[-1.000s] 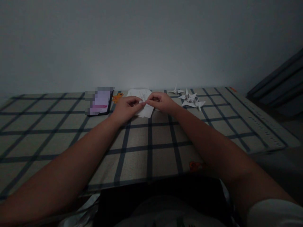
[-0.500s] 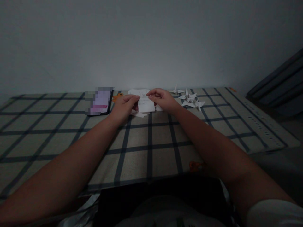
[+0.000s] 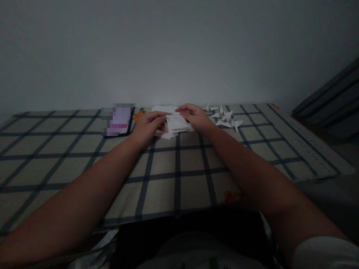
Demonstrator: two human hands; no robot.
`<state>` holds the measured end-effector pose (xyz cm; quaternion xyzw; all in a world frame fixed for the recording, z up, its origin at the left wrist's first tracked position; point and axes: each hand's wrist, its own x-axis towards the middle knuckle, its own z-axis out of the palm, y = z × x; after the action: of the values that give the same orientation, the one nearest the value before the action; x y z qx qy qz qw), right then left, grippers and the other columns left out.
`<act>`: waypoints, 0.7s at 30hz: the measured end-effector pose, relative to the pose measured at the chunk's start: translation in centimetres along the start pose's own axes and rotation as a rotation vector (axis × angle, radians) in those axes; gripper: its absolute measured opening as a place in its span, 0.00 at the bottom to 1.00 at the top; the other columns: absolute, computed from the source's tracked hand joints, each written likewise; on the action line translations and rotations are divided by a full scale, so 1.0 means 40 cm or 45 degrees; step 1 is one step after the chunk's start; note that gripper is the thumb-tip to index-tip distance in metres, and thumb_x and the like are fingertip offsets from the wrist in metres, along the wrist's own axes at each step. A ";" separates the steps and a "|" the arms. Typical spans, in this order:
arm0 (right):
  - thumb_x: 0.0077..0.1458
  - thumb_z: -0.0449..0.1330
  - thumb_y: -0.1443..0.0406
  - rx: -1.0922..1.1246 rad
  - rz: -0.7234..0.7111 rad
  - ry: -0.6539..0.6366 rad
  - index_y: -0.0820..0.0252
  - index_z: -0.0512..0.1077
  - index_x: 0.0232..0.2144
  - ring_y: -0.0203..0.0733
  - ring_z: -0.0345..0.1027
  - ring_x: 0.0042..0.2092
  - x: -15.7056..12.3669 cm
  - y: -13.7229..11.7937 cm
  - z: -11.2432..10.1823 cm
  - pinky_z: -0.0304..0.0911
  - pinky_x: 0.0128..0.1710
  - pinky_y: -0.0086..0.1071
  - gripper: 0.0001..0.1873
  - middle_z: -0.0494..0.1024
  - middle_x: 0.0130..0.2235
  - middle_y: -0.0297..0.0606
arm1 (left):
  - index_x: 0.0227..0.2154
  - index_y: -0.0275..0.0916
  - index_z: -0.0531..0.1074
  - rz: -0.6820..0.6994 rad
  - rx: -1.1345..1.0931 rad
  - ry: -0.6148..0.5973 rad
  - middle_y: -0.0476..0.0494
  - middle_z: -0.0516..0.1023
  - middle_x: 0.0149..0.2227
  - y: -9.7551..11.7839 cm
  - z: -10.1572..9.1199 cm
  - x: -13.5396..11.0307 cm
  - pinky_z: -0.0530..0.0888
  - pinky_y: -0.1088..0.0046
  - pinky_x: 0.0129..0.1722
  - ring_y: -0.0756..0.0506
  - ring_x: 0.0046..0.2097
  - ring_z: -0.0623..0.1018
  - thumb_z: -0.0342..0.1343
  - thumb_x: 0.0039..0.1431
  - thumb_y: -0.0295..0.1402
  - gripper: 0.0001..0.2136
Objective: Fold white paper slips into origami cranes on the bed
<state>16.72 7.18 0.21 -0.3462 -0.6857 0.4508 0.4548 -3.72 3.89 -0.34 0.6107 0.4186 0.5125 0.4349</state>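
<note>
Between my hands is a small white sheet of paper [image 3: 176, 122] with faint print on it. My left hand [image 3: 150, 125] pinches its left edge between thumb and fingers. The right edge is held by my right hand [image 3: 195, 116], its thumb and index finger closed on the paper. Beneath and behind it lies a loose stack of white paper pieces [image 3: 164, 108] on the checked cloth. Right of my right hand sit several folded paper cranes [image 3: 224, 118], close together.
A phone [image 3: 120, 119] with a lit, partly blurred screen lies to the left. The checked tablecloth [image 3: 165, 160] runs back to a grey wall [image 3: 179, 52]. Orange patches [image 3: 232, 196] show on the cloth near my body. Dark folded fabric [image 3: 333, 97] hangs at far right.
The held paper has shifted slightly to the right and its near edge has tipped, showing more of the pieces below. Both hands have moved a little to the right with it.
</note>
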 end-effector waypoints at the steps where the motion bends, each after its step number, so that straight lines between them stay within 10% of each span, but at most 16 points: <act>1: 0.62 0.57 0.71 0.008 0.003 -0.003 0.61 0.73 0.38 0.31 0.61 0.29 0.001 0.001 0.000 0.58 0.29 0.25 0.04 0.70 0.29 0.30 | 0.39 0.37 0.83 0.010 0.034 0.004 0.49 0.76 0.26 0.002 -0.001 -0.001 0.69 0.75 0.28 0.51 0.26 0.72 0.64 0.52 0.36 0.12; 21: 0.65 0.60 0.57 -0.026 0.058 -0.060 0.61 0.70 0.29 0.31 0.65 0.27 -0.006 -0.009 0.004 0.64 0.30 0.26 0.15 0.74 0.27 0.32 | 0.27 0.38 0.78 0.051 0.225 0.238 0.47 0.77 0.25 -0.014 -0.010 0.011 0.69 0.75 0.27 0.49 0.27 0.73 0.67 0.52 0.48 0.16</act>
<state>16.62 6.78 0.44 -0.3556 -0.6928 0.4618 0.4246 -4.08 4.51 -0.71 0.6045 0.4885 0.5368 0.3282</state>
